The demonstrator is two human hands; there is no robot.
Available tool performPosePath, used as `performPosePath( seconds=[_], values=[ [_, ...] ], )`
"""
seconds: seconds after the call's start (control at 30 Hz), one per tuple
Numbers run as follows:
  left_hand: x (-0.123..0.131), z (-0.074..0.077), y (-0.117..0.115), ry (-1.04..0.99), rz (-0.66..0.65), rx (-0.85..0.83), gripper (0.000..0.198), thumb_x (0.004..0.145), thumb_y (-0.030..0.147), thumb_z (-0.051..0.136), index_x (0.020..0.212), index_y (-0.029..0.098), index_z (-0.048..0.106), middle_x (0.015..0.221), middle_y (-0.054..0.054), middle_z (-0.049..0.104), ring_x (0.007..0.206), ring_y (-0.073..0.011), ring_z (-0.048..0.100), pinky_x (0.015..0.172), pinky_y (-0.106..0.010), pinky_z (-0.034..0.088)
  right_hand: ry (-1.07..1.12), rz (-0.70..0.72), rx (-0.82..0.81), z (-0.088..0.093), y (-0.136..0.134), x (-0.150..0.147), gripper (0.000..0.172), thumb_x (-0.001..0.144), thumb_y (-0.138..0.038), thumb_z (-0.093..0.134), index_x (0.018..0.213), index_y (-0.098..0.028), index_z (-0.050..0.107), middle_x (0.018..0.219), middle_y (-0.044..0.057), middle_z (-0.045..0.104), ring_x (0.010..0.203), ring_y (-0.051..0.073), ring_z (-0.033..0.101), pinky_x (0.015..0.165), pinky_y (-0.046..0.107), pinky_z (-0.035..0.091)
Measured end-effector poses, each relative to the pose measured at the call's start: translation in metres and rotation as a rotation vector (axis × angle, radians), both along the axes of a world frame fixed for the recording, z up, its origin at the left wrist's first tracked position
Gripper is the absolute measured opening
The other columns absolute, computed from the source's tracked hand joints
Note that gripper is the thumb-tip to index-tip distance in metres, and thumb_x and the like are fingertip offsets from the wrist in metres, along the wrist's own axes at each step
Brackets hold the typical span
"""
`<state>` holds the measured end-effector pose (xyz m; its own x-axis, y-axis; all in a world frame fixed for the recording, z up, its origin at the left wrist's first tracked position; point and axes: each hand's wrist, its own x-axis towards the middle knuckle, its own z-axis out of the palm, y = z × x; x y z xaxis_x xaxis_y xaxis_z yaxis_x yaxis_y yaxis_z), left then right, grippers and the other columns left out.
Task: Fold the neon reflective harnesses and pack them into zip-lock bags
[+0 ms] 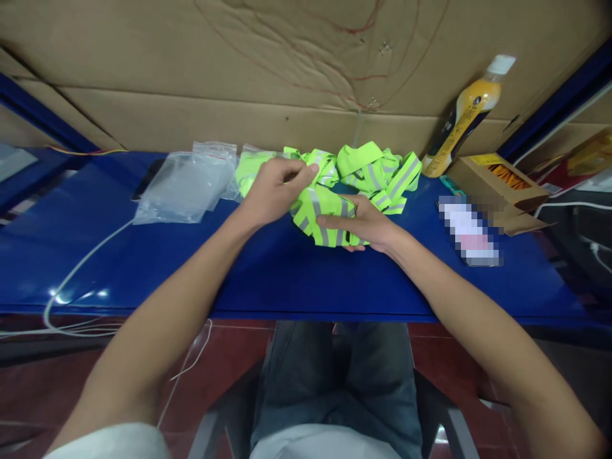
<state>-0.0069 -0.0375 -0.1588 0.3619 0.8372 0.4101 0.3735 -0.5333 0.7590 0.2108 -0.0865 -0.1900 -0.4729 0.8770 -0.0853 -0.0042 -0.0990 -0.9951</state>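
At the left of the blue, glossy surface [306, 290], a thin white cable [71, 271] curves down over the front edge. To its right, toward the back edge, clear, flat plastic bags [184, 188] overlap one another and partly cover a dark, flat object [147, 177]. Next, also near the back edge, lies a fluorescent yellow-green fabric heap [253, 167], partly hidden by my left hand [277, 188]. The fingers of this hand are curled, with the thumb at the banding; whether they pinch it I cannot tell. Midway along the surface, between the back and front edges, is the folded yellow-green fabric band with grey stripes [318, 213]. My right hand [368, 223] grips its right end, thumb on top and fingers beneath. Just behind this hand, near the back edge, sits a loose pile of similar striped bands [375, 171]. Farther right, a yellow-and-black plastic bottle with a white cap [466, 115] leans against the brown cardboard panel [167, 111] along the back edge. Beside it, toward the right edge, stands an open brown cardboard box [502, 185] with orange contents. In front of the box lies a flat, pixelated rectangular object [471, 233].
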Motion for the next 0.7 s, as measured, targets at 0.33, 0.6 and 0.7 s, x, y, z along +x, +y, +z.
performPosePath(
  seconds=[0.33,0.6,0.7],
  values=[
    [0.007,-0.01,-0.002,-0.158,-0.132,-0.426,0.065,0.085,0.06,0.083,0.055,0.021,0.041,0.051,0.003,0.04,0.045,-0.0079,0.035,0.046,-0.026,0.024,-0.03,0.305,-0.013,0.005,-0.006,0.004,0.049,0.065,-0.029,0.104,0.103,-0.018,0.075,0.065,-0.006,0.073,0.038,0.011,0.059,0.027,0.018,0.042],
    [0.012,-0.021,0.005,-0.203,-0.209,-0.417,0.071,0.085,0.066,0.087,0.052,0.021,0.043,0.051,0.003,0.04,0.047,-0.0079,0.035,0.048,-0.028,0.027,0.018,0.317,0.137,0.008,-0.01,0.003,0.037,0.072,-0.029,0.1,0.098,-0.019,0.076,0.066,-0.006,0.073,0.039,0.011,0.06,0.031,0.02,0.045],
    [0.018,-0.027,0.001,-0.196,-0.178,-0.395,0.071,0.085,0.073,0.081,0.055,0.022,0.041,0.052,0.002,0.04,0.047,-0.0092,0.035,0.046,-0.028,0.03,0.019,0.294,0.165,0.011,-0.013,0.004,0.039,0.07,-0.034,0.101,0.095,-0.019,0.075,0.063,-0.006,0.071,0.039,0.012,0.059,0.031,0.021,0.045]
  ],
)
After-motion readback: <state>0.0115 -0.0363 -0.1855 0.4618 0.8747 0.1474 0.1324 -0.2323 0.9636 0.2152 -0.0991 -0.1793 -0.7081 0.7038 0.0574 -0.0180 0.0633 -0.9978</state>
